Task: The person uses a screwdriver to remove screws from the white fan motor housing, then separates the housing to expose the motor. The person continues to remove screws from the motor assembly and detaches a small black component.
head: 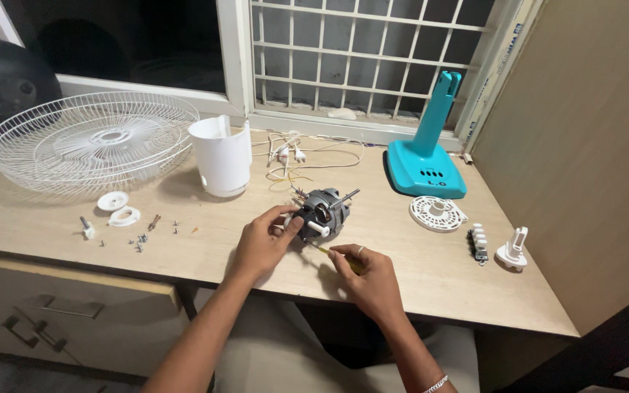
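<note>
A grey fan motor (324, 211) with a metal shaft and a white knob lies on the wooden table (416, 262), wires trailing behind it. My left hand (265, 240) grips the motor's left side with thumb and fingers. My right hand (365, 276) holds a thin screwdriver (323, 249) with a yellow handle, its tip pointing at the motor's lower edge. A ring is on one finger of that hand.
A white wire fan guard (89, 138) lies at the back left, a white motor housing (221, 156) beside it. Small white rings and several loose screws (140, 236) sit at the left. A teal fan base (425, 156), a round white grille, a switch block and a white clip are at the right.
</note>
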